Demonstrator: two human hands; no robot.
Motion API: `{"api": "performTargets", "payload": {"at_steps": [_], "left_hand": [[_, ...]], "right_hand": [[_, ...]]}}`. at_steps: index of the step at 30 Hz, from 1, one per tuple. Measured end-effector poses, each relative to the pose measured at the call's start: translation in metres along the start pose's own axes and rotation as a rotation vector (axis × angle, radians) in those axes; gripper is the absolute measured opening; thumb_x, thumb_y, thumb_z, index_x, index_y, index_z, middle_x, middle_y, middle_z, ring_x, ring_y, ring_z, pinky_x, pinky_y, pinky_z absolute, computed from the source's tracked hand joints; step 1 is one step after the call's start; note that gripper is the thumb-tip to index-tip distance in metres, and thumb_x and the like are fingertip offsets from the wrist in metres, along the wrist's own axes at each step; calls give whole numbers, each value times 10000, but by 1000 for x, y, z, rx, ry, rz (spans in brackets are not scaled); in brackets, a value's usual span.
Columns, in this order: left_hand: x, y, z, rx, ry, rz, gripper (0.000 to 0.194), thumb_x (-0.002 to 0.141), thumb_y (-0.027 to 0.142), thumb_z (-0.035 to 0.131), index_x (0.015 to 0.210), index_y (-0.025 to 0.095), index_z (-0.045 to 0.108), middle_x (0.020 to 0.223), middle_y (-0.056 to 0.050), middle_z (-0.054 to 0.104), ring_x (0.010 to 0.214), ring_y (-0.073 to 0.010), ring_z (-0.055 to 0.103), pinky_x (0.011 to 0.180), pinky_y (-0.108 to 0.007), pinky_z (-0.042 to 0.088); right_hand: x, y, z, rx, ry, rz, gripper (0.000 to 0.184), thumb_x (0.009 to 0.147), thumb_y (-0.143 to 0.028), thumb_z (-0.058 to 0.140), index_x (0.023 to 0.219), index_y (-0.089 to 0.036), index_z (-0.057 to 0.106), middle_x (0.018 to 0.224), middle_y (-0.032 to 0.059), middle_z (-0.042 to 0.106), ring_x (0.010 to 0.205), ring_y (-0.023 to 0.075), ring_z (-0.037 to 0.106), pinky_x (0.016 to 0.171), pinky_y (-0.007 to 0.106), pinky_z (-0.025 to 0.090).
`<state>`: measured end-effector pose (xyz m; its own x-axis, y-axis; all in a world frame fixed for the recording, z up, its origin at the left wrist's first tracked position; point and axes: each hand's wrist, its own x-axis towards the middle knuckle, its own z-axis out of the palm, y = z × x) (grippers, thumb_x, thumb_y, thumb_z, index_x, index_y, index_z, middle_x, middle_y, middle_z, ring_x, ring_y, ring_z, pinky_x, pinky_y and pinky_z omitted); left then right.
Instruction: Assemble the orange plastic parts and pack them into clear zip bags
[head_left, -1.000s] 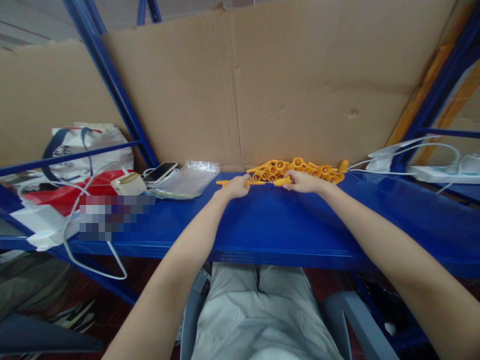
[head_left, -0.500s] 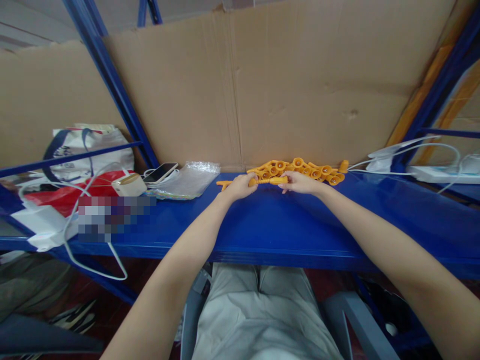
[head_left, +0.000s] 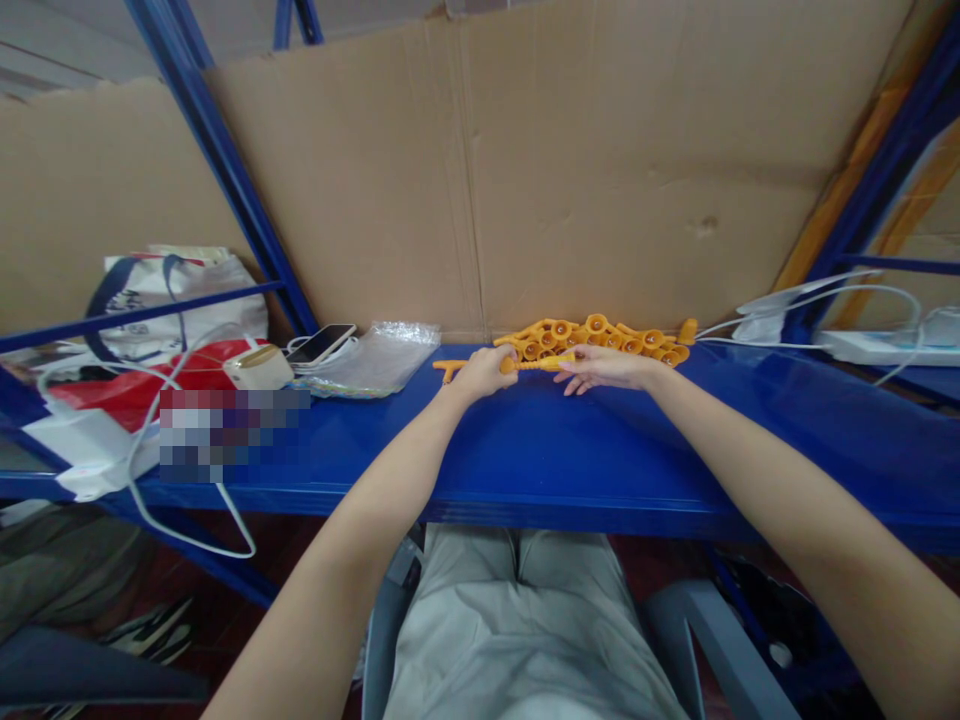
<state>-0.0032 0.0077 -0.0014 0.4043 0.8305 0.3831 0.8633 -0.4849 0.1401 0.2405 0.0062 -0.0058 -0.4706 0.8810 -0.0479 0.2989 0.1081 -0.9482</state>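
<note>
My left hand (head_left: 487,371) is closed around a long yellow plastic piece (head_left: 450,366), whose forked end sticks out to the left. A ribbed stretch of it runs on to the right of that fist. At the piece's wider right end (head_left: 556,362), my right hand (head_left: 600,367) has thumb and forefinger on it, while its other fingers are loosely spread. Directly behind both hands lies a pile of similar yellow pieces (head_left: 596,325) with round, cup-like ends facing me. A small yellow cap-like part (head_left: 688,331) stands at the pile's right end.
The blue shelf (head_left: 540,450) carries clear plastic bags (head_left: 375,362), a phone (head_left: 322,345), white chargers (head_left: 79,445) with cables, and a red bag (head_left: 112,395) on the left. Cardboard (head_left: 600,160) walls the back. A white power strip (head_left: 862,348) lies at right.
My right hand has turned and shifted slightly right along the yellow piece, its lower fingers now more spread. My left hand keeps its hold almost in place.
</note>
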Motion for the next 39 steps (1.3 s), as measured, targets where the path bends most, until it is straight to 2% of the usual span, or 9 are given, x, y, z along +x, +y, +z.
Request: {"api": "performTargets", "payload": {"at_steps": [6, 13, 17, 21, 24, 29, 33, 37, 39], "left_hand": [[-1, 0, 0, -12, 32, -5, 349, 795, 208, 639, 1140, 167, 672, 943, -75, 740, 889, -225, 695, 806, -279, 496], [0, 0, -5, -24, 39, 2, 358, 799, 196, 634, 1152, 146, 669, 930, -84, 741, 874, -223, 694, 784, -272, 484], [0, -1, -5, -7, 34, 3, 350, 799, 199, 631, 1142, 147, 671, 907, -82, 743, 859, -224, 696, 776, -274, 488], [-1, 0, -5, 11, 35, 5, 338, 793, 202, 624, 1124, 157, 674, 915, -82, 747, 870, -234, 699, 781, -279, 496], [-3, 2, -5, 39, 50, 9, 341, 798, 208, 618, 1131, 157, 671, 959, -94, 747, 909, -246, 700, 801, -284, 499], [-3, 2, -4, 49, 55, 20, 338, 801, 210, 618, 1131, 164, 670, 970, -89, 747, 914, -237, 701, 818, -282, 502], [-2, 0, -3, 44, 52, 13, 336, 802, 211, 617, 1130, 162, 673, 965, -93, 747, 911, -244, 701, 807, -286, 499], [-2, 0, -3, 42, 43, 3, 339, 797, 205, 619, 1128, 161, 676, 956, -93, 747, 906, -243, 702, 801, -282, 498], [-2, 0, -4, 50, 31, -1, 337, 795, 202, 620, 1125, 161, 679, 969, -97, 747, 917, -247, 702, 807, -287, 500]], "right_hand": [[1, 2, -4, 64, 13, -16, 181, 913, -340, 637, 970, -186, 560, 1048, 120, 724, 732, 141, 703, 654, 250, 582], [6, 2, -3, -86, 94, 89, 641, 910, -709, 366, 792, -137, 629, 749, 146, 729, 407, 105, 537, 392, 237, 436], [0, 0, -4, -51, 45, 85, 396, 859, -536, 650, 984, -161, 616, 937, 112, 739, 601, 119, 651, 506, 207, 508], [-4, 0, -5, 15, 58, 12, 397, 740, -260, 820, 1036, -192, 564, 956, 58, 732, 664, 107, 665, 595, 203, 535], [-2, 1, -4, 41, 81, 23, 233, 844, -340, 728, 872, -155, 589, 844, 80, 739, 577, 89, 623, 541, 187, 504], [5, 0, 3, 57, 108, 92, 481, 963, -538, 467, 740, -137, 611, 599, 85, 681, 420, 88, 526, 413, 192, 435], [6, 1, 5, 44, 99, 125, 536, 945, -615, 422, 754, -149, 605, 606, 89, 682, 415, 100, 537, 385, 202, 422], [2, 5, 0, 72, 56, 65, 256, 885, -419, 662, 942, -177, 600, 866, 74, 740, 602, 104, 647, 489, 177, 479], [1, 7, -3, 99, 62, 37, 292, 806, -261, 755, 1028, -203, 573, 962, 53, 733, 691, 102, 670, 561, 176, 506]]}}
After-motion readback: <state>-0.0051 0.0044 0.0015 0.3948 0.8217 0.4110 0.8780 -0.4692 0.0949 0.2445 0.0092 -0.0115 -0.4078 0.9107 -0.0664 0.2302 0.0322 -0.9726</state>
